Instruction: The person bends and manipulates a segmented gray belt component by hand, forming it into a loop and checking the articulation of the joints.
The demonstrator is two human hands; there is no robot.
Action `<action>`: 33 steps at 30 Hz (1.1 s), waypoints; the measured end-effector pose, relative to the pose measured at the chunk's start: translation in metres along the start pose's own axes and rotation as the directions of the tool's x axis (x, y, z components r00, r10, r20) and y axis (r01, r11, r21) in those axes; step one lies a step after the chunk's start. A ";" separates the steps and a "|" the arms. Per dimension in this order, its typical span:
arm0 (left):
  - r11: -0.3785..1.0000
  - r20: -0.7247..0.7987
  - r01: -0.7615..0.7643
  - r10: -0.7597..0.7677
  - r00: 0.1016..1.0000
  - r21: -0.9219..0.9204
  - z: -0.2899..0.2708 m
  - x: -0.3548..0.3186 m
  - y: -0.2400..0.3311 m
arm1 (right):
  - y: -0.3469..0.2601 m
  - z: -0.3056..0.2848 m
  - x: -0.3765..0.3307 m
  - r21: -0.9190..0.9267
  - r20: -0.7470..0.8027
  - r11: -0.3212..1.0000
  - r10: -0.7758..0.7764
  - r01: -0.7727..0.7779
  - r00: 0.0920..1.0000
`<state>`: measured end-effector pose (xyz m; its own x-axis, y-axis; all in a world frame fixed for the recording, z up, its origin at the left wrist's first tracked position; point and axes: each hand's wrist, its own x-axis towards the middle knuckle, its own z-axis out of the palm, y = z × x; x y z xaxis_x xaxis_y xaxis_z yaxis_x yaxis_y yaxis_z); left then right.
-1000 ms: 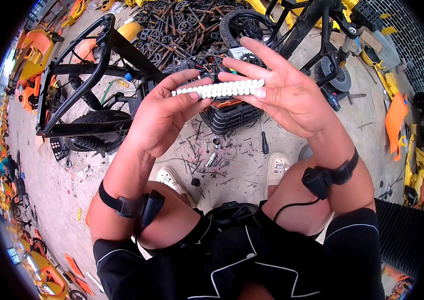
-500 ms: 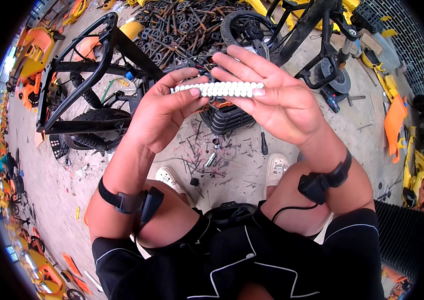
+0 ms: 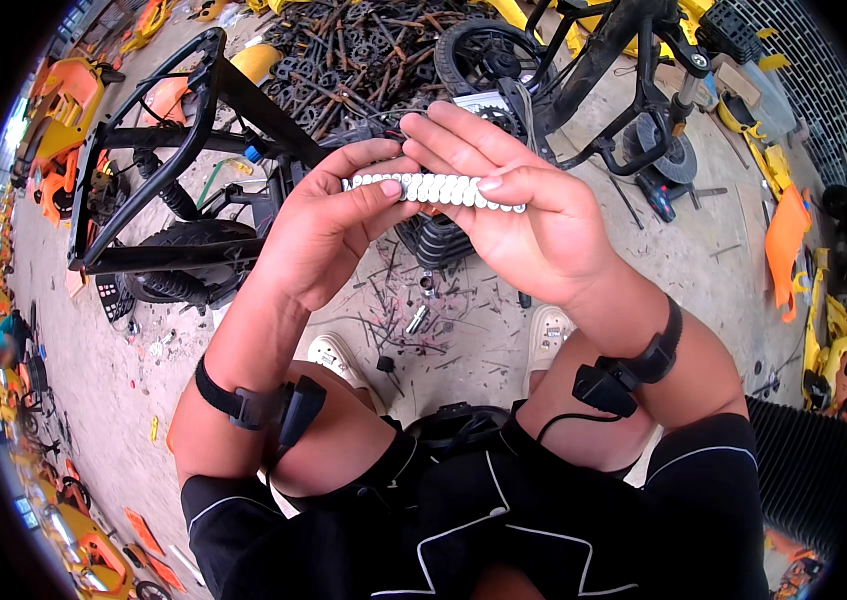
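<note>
A white ribbed strip (image 3: 436, 190), like a row of small linked plastic segments, is held level in front of me by both hands. My left hand (image 3: 329, 235) pinches its left end between thumb and fingers. My right hand (image 3: 519, 215) holds the right part, fingers stretched over the top and thumb on the front. Both wrists carry black straps with small devices. Below the hands are my knees and two pale shoes (image 3: 552, 330) on the concrete floor.
A black metal vehicle frame (image 3: 159, 160) with a tyre lies at the left. A pile of dark metal scrap (image 3: 364, 50) and a black wheeled frame (image 3: 604, 70) lie ahead. Screws and bolts (image 3: 414, 320) litter the ground. Orange and yellow plastic parts (image 3: 789, 240) ring the area.
Both hands with the white strip have drifted slightly left and closer together. The right fingers have curled further over the strip.
</note>
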<state>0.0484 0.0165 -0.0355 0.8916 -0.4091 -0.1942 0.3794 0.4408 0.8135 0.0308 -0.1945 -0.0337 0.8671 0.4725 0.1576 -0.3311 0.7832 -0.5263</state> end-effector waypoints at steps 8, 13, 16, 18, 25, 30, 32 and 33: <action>0.999 -0.019 -0.027 0.027 0.999 0.041 0.001 -0.004 -0.001 | 0.004 -0.001 -0.001 -0.053 -0.056 0.997 0.060 -0.063 0.997; 0.990 -0.004 -0.059 0.060 0.998 0.127 0.002 -0.006 0.000 | -0.001 -0.005 -0.002 -0.072 -0.114 0.979 0.182 -0.190 0.977; 0.956 -0.032 -0.106 0.119 0.992 0.273 0.008 -0.010 0.002 | -0.003 -0.004 -0.002 -0.092 -0.134 0.968 0.219 -0.232 0.966; 0.917 -0.039 -0.134 0.160 0.986 0.377 0.007 -0.012 0.002 | -0.005 -0.003 -0.002 -0.107 -0.139 0.963 0.232 -0.248 0.963; 0.908 -0.030 -0.164 0.190 0.981 0.385 0.012 -0.016 0.004 | -0.005 -0.006 -0.003 -0.158 -0.103 0.960 0.217 -0.231 0.971; 0.960 -0.056 -0.123 0.141 0.988 0.251 0.011 -0.019 0.005 | -0.001 -0.007 -0.003 -0.105 -0.088 0.972 0.203 -0.212 0.975; 0.963 -0.052 -0.123 0.139 0.989 0.241 0.011 -0.017 0.004 | -0.001 -0.008 -0.003 -0.055 -0.083 0.980 0.186 -0.191 0.979; 0.964 -0.051 -0.122 0.138 0.989 0.236 0.011 -0.017 0.004 | -0.001 -0.007 -0.003 -0.046 -0.081 0.981 0.183 -0.187 0.980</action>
<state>0.0325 0.0166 -0.0228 0.9468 -0.3032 -0.1076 0.1984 0.2868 0.9372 0.0309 -0.2001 -0.0396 0.8189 0.5738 -0.0097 -0.4704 0.6614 -0.5842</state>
